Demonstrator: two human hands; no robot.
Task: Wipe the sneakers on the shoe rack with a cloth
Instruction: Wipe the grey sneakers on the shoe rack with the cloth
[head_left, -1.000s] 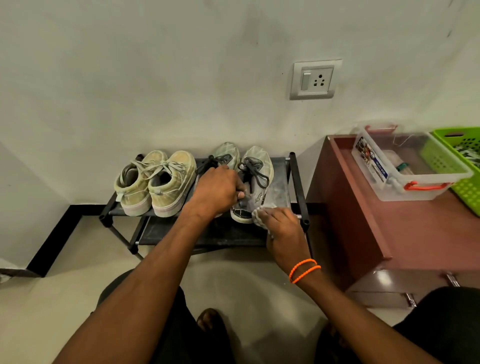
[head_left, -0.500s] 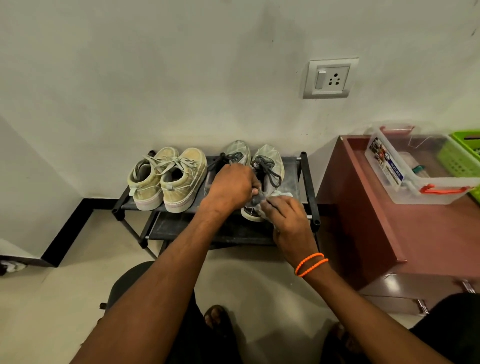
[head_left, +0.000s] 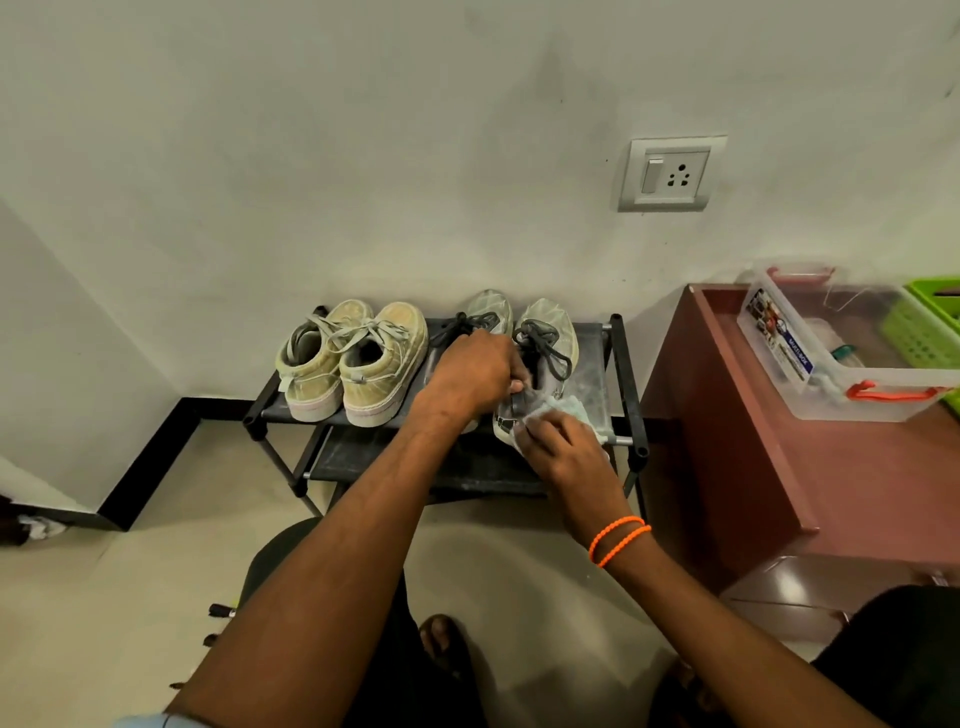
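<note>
Pale cloth (head_left: 563, 410) is bunched under the right hand (head_left: 563, 460), whose curled fingers press it on the heel of the grey sneaker (head_left: 545, 353). That grip is clamped on the cloth. The left hand (head_left: 470, 374) holds the same sneaker at its opening, fingers curled over the collar. Both grey sneakers stand on the top shelf of the shoe rack (head_left: 621, 374), and the beige pair (head_left: 358, 358) is beside them. I judge the wiping is underway; the beige pair seems still to do. Grey fabric looks dusty, with dark laces.
</note>
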